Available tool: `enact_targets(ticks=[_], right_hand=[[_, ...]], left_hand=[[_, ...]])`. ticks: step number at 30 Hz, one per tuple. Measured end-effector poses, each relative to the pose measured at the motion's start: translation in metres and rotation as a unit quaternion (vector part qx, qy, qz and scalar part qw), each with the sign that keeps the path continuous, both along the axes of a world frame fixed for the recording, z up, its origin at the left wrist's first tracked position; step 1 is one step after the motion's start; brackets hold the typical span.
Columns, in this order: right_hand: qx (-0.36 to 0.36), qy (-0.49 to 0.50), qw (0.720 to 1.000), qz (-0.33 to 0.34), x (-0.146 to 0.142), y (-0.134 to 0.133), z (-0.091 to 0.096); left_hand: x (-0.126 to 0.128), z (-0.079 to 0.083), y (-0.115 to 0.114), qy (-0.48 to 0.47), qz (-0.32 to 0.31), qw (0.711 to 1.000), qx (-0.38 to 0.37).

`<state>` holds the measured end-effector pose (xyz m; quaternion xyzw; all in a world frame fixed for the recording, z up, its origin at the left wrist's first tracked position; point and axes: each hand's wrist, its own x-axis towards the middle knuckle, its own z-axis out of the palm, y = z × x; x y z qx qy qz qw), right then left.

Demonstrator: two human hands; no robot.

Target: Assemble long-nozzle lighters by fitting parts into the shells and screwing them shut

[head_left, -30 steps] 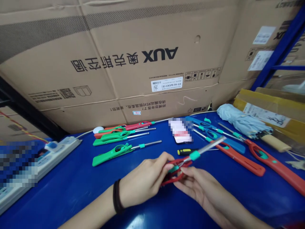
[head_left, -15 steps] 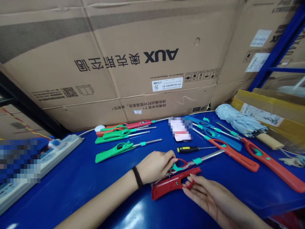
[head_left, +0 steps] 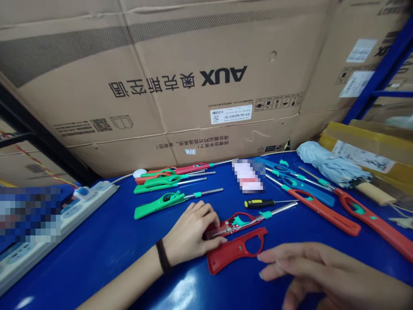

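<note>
A red long-nosed lighter lies taken apart on the blue table (head_left: 106, 249). Its loose red cover half (head_left: 237, 250) lies flat near the front. The other half (head_left: 250, 218), with teal trigger and metal tube, lies just behind it. My left hand (head_left: 192, 234) rests on the rear end of that half, fingers curled down over it. My right hand (head_left: 309, 271) hovers to the right of the cover, fingers spread, holding nothing. A small yellow-and-black screwdriver (head_left: 260, 203) lies behind the parts.
Green and red lighters (head_left: 161, 202) lie in a row at the left back; blue and red ones (head_left: 322, 206) at the right. A white power strip (head_left: 64, 211) sits far left. A folded umbrella (head_left: 335, 165) and large cardboard boxes (head_left: 180, 86) stand behind.
The lighter went from held in both hands to split in two halves lying on the table. My right hand let go of the cover and drew back to the right.
</note>
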<state>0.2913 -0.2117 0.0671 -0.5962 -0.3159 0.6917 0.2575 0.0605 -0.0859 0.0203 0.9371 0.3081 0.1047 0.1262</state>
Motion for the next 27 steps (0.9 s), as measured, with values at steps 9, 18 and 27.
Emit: enact_targets(ticks=[9, 18, 27], right_hand=[[0.531, -0.387, 0.723, 0.214, -0.019, 0.085, -0.044], [0.559, -0.325, 0.72, 0.252, -0.007, 0.091, -0.06], [0.559, -0.272, 0.746, 0.239, -0.016, 0.095, -0.074]], left_hand=[[-0.007, -0.018, -0.008, -0.092, 0.04, 0.993, -0.059], [-0.014, -0.02, -0.001, -0.164, -0.01, 0.977, 0.132], [-0.014, -0.025, -0.002, -0.188, -0.022, 0.956, 0.226]])
